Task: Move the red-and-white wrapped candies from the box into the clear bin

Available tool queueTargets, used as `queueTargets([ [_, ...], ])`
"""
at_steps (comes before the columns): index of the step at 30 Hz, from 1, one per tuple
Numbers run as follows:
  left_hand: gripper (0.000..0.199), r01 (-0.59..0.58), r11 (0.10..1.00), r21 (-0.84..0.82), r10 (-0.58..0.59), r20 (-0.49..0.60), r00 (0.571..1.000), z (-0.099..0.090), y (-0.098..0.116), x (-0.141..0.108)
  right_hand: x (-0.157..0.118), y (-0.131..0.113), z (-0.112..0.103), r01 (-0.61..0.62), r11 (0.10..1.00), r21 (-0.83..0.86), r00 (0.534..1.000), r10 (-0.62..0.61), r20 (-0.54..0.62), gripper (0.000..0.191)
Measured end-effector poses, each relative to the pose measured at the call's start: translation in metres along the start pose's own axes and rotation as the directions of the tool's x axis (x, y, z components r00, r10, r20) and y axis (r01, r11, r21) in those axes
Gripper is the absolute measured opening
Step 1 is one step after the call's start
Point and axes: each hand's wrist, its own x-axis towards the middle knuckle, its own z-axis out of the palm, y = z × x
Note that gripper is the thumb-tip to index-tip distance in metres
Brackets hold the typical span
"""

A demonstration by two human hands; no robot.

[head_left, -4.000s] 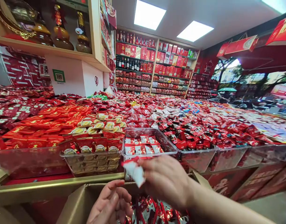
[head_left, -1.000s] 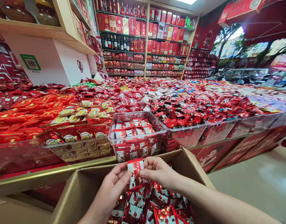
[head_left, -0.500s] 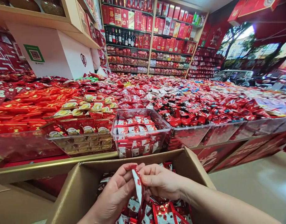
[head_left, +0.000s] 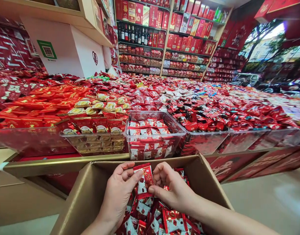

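Observation:
A small red and white candy packet (head_left: 145, 181) is held up between both hands, its printed face turned toward me. My left hand (head_left: 121, 187) pinches its left side, thumb across the front. At the lower right edge, my right hand (head_left: 170, 186) has its thumb against the packet, the other fingers curled behind. Both hands are over an open cardboard box (head_left: 76, 195), where many similar packets (head_left: 174, 220) lie loosely heaped. Just beyond the box stands a clear plastic bin (head_left: 156, 137) with the same kind of packets stacked in rows.
A long counter of clear bins runs across, heaped with red packets (head_left: 37, 111), durian packets (head_left: 101, 125) and dark red packets (head_left: 201, 114). A white pillar (head_left: 83, 52) rises at the left. Shelves behind hold wine bottles (head_left: 132, 34) and red boxes. Pale floor (head_left: 262, 195) shows at right.
The packet was edge-on between my fingers and now its printed face is turned toward me. My hands have moved slightly apart. The view has shifted a little to the left.

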Motion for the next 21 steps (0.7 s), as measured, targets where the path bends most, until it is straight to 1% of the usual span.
queueTargets([
  [1,0.037,-0.002,1.0,-0.001,0.002,0.004,1.0,0.0,0.001,0.0,-0.001,0.0,0.001,0.01,0.999,-0.038,1.0,-0.01,0.003,0.022],
  [3,0.037,-0.009,1.0,-0.006,0.009,-0.002,1.0,-0.001,0.001,-0.001,-0.002,0.0,0.002,0.081,0.973,-0.215,0.995,-0.09,-0.032,0.013],
  [4,0.037,-0.006,1.0,-0.008,0.006,-0.009,1.0,-0.001,0.002,-0.001,-0.002,-0.001,0.001,0.149,0.93,-0.336,0.985,-0.168,-0.026,0.012],
  [5,0.037,0.0,1.0,-0.009,0.0,-0.017,1.0,-0.002,0.002,-0.001,-0.003,-0.003,0.0,0.236,0.854,-0.463,0.965,-0.26,0.011,0.015],
  [6,0.037,0.01,1.0,-0.011,-0.01,-0.02,1.0,-0.002,0.002,-0.001,-0.003,-0.005,-0.001,0.331,0.747,-0.577,0.933,-0.351,0.081,0.02],
  [8,0.037,0.037,0.999,-0.032,-0.038,-0.011,0.999,-0.002,0.004,-0.002,-0.004,-0.013,-0.003,0.491,0.481,-0.726,0.845,-0.467,0.262,0.022],
  [10,0.034,0.043,0.994,-0.099,-0.041,0.016,0.999,-0.002,0.007,-0.004,-0.004,-0.026,-0.006,0.584,0.244,-0.774,0.752,-0.522,0.402,0.01],
  [11,0.031,0.033,0.989,-0.143,-0.029,0.028,0.999,-0.002,0.01,-0.005,-0.003,-0.034,-0.009,0.615,0.16,-0.772,0.704,-0.553,0.446,0.01],
  [12,0.029,0.015,0.983,-0.181,-0.01,0.033,0.999,-0.003,0.012,-0.005,0.0,-0.045,-0.013,0.646,0.102,-0.756,0.65,-0.592,0.476,0.013],
  [13,0.028,-0.005,0.979,-0.204,0.011,0.028,1.0,-0.004,0.014,-0.006,0.004,-0.056,-0.018,0.671,0.066,-0.738,0.597,-0.638,0.486,0.015],
  [14,0.028,-0.018,0.979,-0.205,0.022,0.019,1.0,-0.005,0.016,-0.006,0.01,-0.067,-0.024,0.682,0.048,-0.73,0.553,-0.688,0.471,0.014],
  [15,0.029,-0.021,0.982,-0.187,0.024,0.011,1.0,-0.007,0.017,-0.005,0.02,-0.078,-0.03,0.666,0.044,-0.744,0.529,-0.732,0.43,0.014],
  [16,0.031,-0.016,0.987,-0.158,0.017,0.008,1.0,-0.008,0.018,-0.004,0.033,-0.087,-0.037,0.629,0.053,-0.775,0.529,-0.761,0.377,0.013],
  [17,0.033,-0.006,0.992,-0.127,0.007,0.007,1.0,-0.009,0.018,-0.003,0.049,-0.095,-0.043,0.564,0.073,-0.823,0.556,-0.77,0.313,0.013],
  [18,0.035,0.006,0.995,-0.098,-0.004,0.013,1.0,-0.01,0.018,-0.001,0.067,-0.1,-0.049,0.484,0.088,-0.871,0.608,-0.75,0.262,0.013],
  [19,0.037,0.015,0.997,-0.075,-0.013,0.022,1.0,-0.011,0.017,0.0,0.087,-0.104,-0.053,0.402,0.089,-0.911,0.684,-0.691,0.235,0.014],
  [20,0.039,0.018,0.998,-0.058,-0.016,0.028,0.999,-0.011,0.016,0.001,0.107,-0.105,-0.056,0.336,0.073,-0.939,0.75,-0.623,0.22,0.014],
  [21,0.041,0.017,0.999,-0.044,-0.016,0.025,1.0,-0.01,0.015,0.002,0.127,-0.104,-0.058,0.303,0.03,-0.952,0.801,-0.549,0.238,0.013],
])
